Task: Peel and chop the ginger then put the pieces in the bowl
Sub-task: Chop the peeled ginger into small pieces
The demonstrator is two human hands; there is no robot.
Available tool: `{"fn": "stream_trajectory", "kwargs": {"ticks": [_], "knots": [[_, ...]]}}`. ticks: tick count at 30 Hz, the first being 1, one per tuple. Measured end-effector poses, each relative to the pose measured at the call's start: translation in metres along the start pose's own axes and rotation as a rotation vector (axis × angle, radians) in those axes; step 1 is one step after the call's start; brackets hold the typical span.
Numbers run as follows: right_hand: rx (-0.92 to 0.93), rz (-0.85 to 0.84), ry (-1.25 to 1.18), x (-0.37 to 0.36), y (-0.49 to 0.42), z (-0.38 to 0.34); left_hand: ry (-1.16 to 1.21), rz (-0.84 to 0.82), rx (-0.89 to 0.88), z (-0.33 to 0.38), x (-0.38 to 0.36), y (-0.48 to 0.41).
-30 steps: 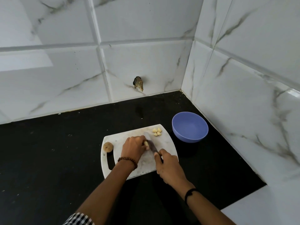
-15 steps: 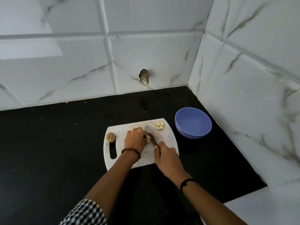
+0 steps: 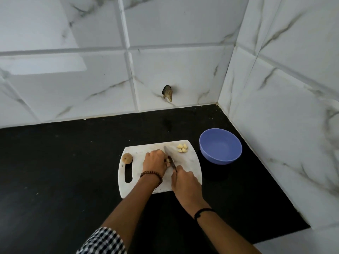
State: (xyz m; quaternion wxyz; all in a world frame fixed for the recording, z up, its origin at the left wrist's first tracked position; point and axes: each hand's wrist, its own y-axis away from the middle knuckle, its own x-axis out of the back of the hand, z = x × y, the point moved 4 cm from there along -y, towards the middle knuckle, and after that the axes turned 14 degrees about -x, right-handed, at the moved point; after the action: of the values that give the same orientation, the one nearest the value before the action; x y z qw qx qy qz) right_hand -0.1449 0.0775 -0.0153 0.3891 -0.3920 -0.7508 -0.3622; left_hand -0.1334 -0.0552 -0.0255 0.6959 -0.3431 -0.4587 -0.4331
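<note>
Knife points away-left, R hand grip clamped on it, L hand pinching ginger piece.

On the cutting board, the ginger is mostly covered by the left hand; the handle of the knife is hidden inside the right hand.

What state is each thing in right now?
cutting board, flat on the black counter
left grip, holds the ginger piece down
right grip, grips the knife handle
knife, blade down beside the left fingers
ginger piece, mostly hidden under the left grip
cut pieces, heaped at the board's far right corner
brown chunk, whole, at the board's left edge
bowl, upright, empty
</note>
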Motion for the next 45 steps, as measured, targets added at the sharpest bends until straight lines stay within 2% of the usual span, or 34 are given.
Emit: {"fn": "stream_trajectory", "kwargs": {"ticks": [21, 34, 45], "knots": [[0.030, -0.027, 0.075, 0.004, 0.025, 0.025, 0.039, 0.013, 0.072, -0.011, -0.010, -0.005], [0.056, -0.104, 0.150, 0.035, 0.036, 0.035, 0.033, -0.019, 0.041, -0.005, -0.004, -0.001], [0.010, -0.091, -0.112, 0.040, 0.024, 0.045, 0.035, -0.027, -0.072, -0.006, -0.003, 0.000]]}}
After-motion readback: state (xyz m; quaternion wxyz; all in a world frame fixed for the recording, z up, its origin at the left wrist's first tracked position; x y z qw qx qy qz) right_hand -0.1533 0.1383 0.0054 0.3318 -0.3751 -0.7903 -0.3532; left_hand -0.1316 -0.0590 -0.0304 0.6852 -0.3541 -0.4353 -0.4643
